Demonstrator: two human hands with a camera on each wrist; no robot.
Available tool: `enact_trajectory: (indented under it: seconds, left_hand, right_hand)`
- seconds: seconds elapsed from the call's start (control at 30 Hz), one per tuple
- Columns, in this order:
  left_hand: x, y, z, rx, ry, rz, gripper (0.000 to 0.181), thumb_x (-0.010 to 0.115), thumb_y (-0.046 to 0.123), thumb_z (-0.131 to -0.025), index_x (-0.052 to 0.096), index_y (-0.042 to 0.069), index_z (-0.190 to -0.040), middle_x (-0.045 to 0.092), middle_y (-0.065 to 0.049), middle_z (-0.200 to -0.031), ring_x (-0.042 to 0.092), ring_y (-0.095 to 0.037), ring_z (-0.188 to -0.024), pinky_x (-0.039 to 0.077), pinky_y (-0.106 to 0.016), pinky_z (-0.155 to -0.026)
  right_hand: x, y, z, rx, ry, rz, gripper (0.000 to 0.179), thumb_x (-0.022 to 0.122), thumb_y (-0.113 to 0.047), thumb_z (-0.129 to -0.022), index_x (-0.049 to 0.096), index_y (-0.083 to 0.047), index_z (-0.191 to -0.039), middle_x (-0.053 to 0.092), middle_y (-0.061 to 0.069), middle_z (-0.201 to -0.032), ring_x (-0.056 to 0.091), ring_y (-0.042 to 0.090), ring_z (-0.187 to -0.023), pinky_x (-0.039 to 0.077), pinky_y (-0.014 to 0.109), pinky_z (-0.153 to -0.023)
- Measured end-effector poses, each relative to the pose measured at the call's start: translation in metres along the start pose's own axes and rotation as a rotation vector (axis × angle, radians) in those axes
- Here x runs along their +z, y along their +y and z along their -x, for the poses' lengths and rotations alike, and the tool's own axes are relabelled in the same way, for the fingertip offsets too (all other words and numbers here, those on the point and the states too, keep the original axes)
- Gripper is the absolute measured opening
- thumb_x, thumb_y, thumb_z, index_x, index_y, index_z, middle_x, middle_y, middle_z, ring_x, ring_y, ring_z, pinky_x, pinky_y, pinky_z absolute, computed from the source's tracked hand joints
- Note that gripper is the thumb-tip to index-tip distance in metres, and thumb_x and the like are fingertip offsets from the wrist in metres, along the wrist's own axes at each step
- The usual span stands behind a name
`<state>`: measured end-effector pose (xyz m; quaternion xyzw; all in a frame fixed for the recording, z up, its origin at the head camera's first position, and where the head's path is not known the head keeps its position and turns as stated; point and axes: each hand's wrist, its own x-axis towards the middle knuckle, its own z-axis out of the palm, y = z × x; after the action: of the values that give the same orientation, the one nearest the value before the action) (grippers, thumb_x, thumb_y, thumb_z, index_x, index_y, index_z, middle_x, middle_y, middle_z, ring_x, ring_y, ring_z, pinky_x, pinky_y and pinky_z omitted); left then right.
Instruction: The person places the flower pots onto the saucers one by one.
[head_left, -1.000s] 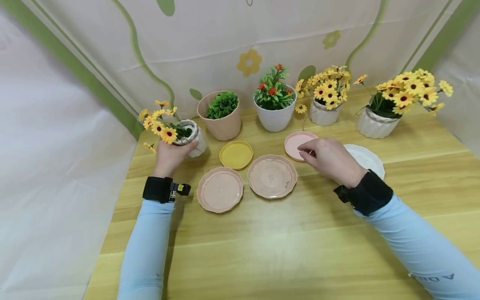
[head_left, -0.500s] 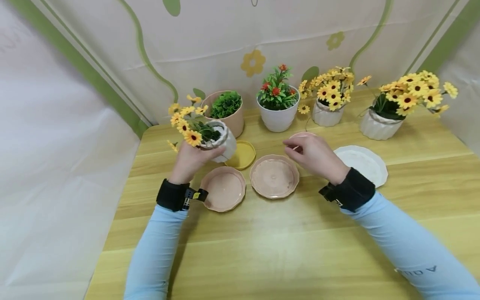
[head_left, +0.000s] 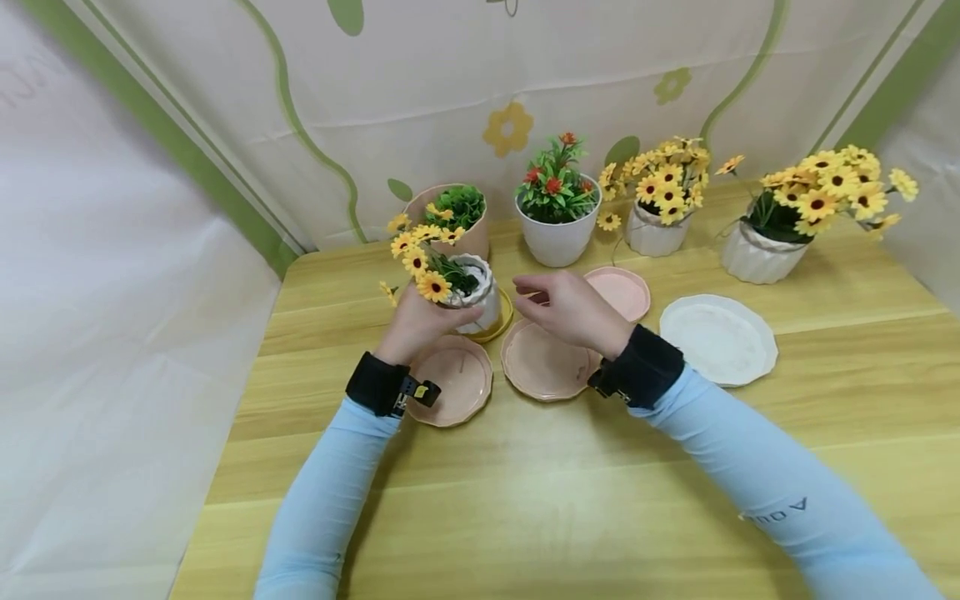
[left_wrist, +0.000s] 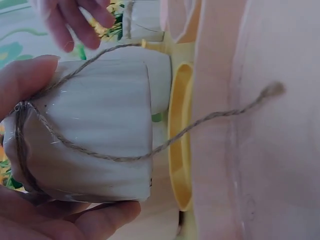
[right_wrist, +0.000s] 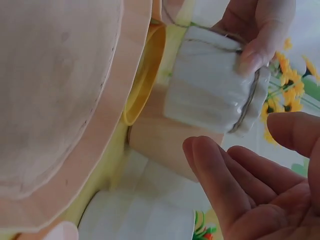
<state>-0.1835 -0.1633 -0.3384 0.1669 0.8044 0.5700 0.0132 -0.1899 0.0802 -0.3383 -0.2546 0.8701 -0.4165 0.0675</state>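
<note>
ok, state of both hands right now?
Left hand: holding the white flower pot, raised just clear of the yellow saucer.
Right hand: open, holding nothing, near the pot.

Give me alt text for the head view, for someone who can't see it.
A left hand holds a white pot of yellow flowers above a yellow saucer, with the empty right hand beside it. Two pink plates lie nearer; four potted plants line the back of the table.
</note>
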Motion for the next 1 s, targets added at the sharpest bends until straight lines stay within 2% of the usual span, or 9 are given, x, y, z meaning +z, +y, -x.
enact_trajectory:
  seconds: [0.2,0.4,0.63,0.8,0.9,1.0]
  left_hand:
    - [0.003,-0.005,-0.004,-0.029,-0.010,-0.006,0.073,0.083,0.001,-0.079,0.045,-0.002,-0.141,0.057,-0.016,-0.132,0.055,-0.027,-0.120,0.044,-0.039,-0.102]
    - [0.004,-0.016,-0.008,-0.063,-0.059,0.034,0.074,0.081,0.000,-0.079,0.044,0.000,-0.143,0.055,-0.014,-0.136,0.053,-0.025,-0.123,0.043,-0.038,-0.104]
    - [0.007,-0.026,-0.012,-0.044,-0.074,0.040,0.072,0.081,-0.003,-0.078,0.046,-0.001,-0.141,0.055,-0.016,-0.134,0.053,-0.026,-0.122,0.044,-0.039,-0.103]
    - [0.008,-0.029,-0.014,-0.086,-0.106,0.069,0.069,0.079,-0.004,-0.081,0.047,-0.001,-0.141,0.055,-0.015,-0.133,0.054,-0.026,-0.121,0.046,-0.037,-0.100]
    - [0.008,-0.028,-0.015,-0.106,-0.126,0.055,0.069,0.079,-0.003,-0.082,0.045,0.000,-0.142,0.054,-0.014,-0.134,0.053,-0.026,-0.122,0.046,-0.037,-0.100]
    - [0.006,-0.028,-0.018,-0.084,-0.156,0.004,0.071,0.079,-0.002,-0.082,0.043,0.000,-0.143,0.052,-0.015,-0.136,0.051,-0.027,-0.124,0.044,-0.039,-0.101]
  right_hand:
    - [0.009,0.000,-0.012,-0.002,-0.055,-0.028,0.044,0.060,-0.018,-0.100,0.055,0.003,-0.138,0.059,0.020,-0.134,0.066,0.029,-0.108,0.056,0.039,-0.088]
    - [0.018,0.006,-0.025,-0.029,-0.065,-0.083,0.044,0.059,-0.013,-0.099,0.054,0.001,-0.140,0.057,0.020,-0.136,0.065,0.032,-0.111,0.054,0.039,-0.091]
    - [0.021,0.010,-0.034,-0.014,-0.089,-0.041,0.046,0.059,-0.012,-0.097,0.054,0.002,-0.140,0.057,0.021,-0.135,0.058,0.032,-0.120,0.049,0.042,-0.098]
    - [0.021,0.012,-0.035,0.002,-0.100,-0.013,0.045,0.059,-0.012,-0.097,0.054,0.004,-0.139,0.060,0.021,-0.132,0.059,0.030,-0.119,0.049,0.041,-0.098]
    - [0.021,0.013,-0.035,0.015,-0.107,-0.018,0.046,0.059,-0.013,-0.098,0.053,0.003,-0.140,0.059,0.021,-0.132,0.059,0.030,-0.120,0.049,0.041,-0.098]
    - [0.020,0.014,-0.034,0.022,-0.108,-0.021,0.046,0.059,-0.014,-0.098,0.052,0.003,-0.141,0.059,0.021,-0.133,0.059,0.030,-0.119,0.049,0.041,-0.098]
